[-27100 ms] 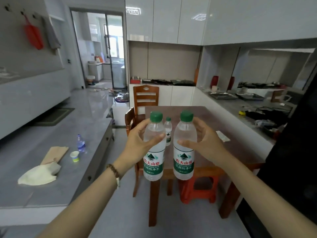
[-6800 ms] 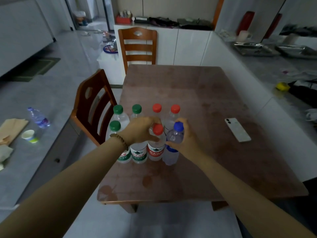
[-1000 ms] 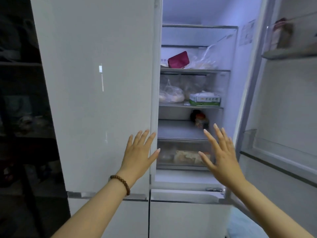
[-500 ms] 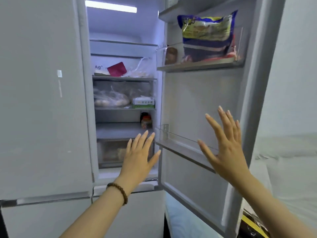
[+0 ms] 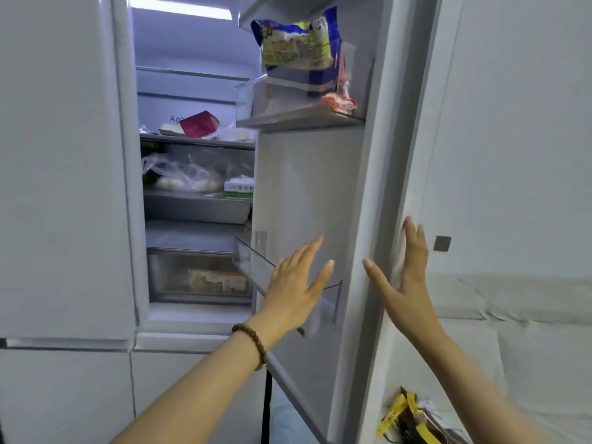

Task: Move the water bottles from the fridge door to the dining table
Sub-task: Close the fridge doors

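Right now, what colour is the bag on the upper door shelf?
Bag: blue and yellow; head view.

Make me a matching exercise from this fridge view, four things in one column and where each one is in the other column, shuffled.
Column one
1. blue and yellow bag
2. dark red packet
3. left hand
4. right hand

Column two
A. fingers flat against the outer edge of the fridge door
B. on the upper door shelf
C. in front of the clear lower door bin
D. on an inner shelf of the fridge

Pairs: 1-B, 2-D, 3-C, 4-A
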### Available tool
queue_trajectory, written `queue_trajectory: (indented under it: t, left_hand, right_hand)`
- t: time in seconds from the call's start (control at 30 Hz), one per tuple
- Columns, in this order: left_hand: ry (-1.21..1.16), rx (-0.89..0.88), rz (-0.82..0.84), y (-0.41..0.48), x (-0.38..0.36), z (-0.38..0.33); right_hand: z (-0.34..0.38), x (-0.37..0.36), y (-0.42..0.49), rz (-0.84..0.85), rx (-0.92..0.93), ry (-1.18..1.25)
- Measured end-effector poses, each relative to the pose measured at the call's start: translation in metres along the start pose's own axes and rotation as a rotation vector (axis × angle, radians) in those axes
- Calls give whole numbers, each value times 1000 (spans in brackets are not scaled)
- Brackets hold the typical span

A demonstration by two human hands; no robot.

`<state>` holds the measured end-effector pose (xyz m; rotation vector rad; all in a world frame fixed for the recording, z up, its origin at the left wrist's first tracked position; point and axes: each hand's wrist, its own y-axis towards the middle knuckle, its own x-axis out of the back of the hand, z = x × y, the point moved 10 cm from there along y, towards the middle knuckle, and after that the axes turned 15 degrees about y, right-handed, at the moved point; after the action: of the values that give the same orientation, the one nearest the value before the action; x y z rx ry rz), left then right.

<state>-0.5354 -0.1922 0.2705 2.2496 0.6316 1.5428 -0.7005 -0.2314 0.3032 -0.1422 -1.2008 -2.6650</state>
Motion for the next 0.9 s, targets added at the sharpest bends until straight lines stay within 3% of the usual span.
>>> queue_trajectory:
  t: [0.43,0.67,0.9]
  left_hand:
    - [-67,-57,-186,-22,70,14]
    - [-99,36,-245,-48,132,79]
    - [-334,167,-152,-60,179,170]
  right_hand:
    - [42,-60,-34,60,216,54]
    - [81,-146,-51,155,295,174]
    - [110,-262,-48,350,313,183]
